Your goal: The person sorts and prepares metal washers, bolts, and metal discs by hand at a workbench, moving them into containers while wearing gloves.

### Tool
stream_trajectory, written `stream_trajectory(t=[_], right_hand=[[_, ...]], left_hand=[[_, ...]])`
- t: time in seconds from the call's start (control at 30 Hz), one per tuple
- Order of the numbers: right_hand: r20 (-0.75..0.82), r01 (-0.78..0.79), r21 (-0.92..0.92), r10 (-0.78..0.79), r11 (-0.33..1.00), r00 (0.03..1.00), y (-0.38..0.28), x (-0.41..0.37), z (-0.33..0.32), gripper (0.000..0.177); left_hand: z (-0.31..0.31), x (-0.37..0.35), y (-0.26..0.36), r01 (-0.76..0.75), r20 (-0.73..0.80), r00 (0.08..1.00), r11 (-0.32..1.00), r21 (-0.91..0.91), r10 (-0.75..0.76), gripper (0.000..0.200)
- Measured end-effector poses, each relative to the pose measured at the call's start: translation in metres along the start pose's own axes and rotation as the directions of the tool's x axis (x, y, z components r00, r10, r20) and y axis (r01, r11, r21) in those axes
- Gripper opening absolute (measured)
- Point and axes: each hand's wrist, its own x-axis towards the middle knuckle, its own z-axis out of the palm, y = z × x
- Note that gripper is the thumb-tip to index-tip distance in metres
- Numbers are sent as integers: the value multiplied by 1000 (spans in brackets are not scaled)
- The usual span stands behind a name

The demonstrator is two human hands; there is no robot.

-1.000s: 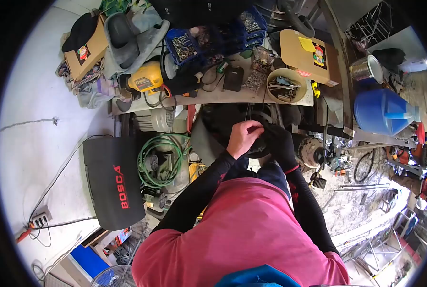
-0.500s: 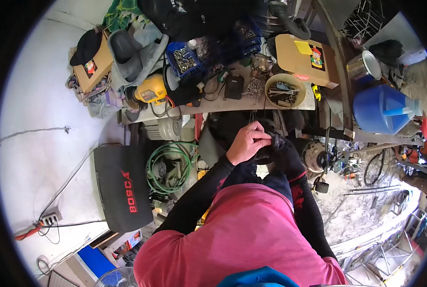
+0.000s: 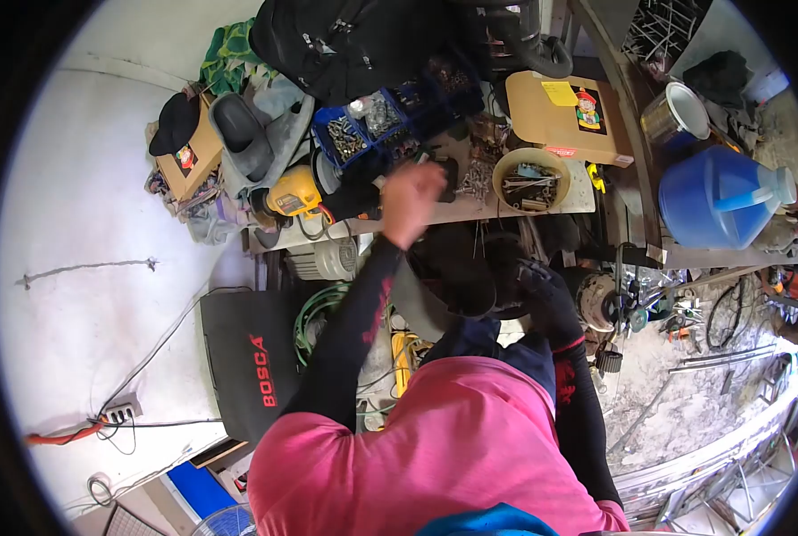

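Hands: the bare left hand (image 3: 412,198) is up over the front edge of the surface (image 3: 506,207), blurred, fingers curled in; whether it holds anything cannot be told.
Right hand (image 3: 546,290): in a black glove, clenched on the right edge of the black round part (image 3: 457,272).
Black round part: below the surface's front edge, just ahead of the person's pink shirt (image 3: 453,438).
Beside the left hand: a yellow cordless drill (image 3: 294,195) and a blue bin of screws (image 3: 354,134).
On the surface: a round bowl of hardware (image 3: 530,177), with a cardboard box (image 3: 560,107) behind it.
Right: a blue jug (image 3: 716,196).
Floor: a green hose (image 3: 314,313) next to a black BOSCA case (image 3: 252,357).
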Motion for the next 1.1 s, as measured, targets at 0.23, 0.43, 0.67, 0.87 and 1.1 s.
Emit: stream_trajectory(t=[0.23,0.43,0.67,0.87,1.1], right_hand=[[-56,220,-280,-245,934,968,9,-26,-27,30],[-212,137,-125,-162,983,964,20,-34,-33,29],[-276,82,13,-75,997,958,15,-41,-28,30],[-257,71,143,-32,987,966,13,-32,-24,31],[-228,99,-172,-137,980,964,15,-15,-31,31]], left_hand=[[-45,152,-134,-323,195,945,656,682,262,18],[-35,164,-157,-359,330,931,556,750,156,19],[-17,167,-171,-284,233,958,477,832,165,17],[-20,166,-176,-345,212,934,565,749,288,14],[-1,110,-94,-103,-286,942,962,253,176,8]])
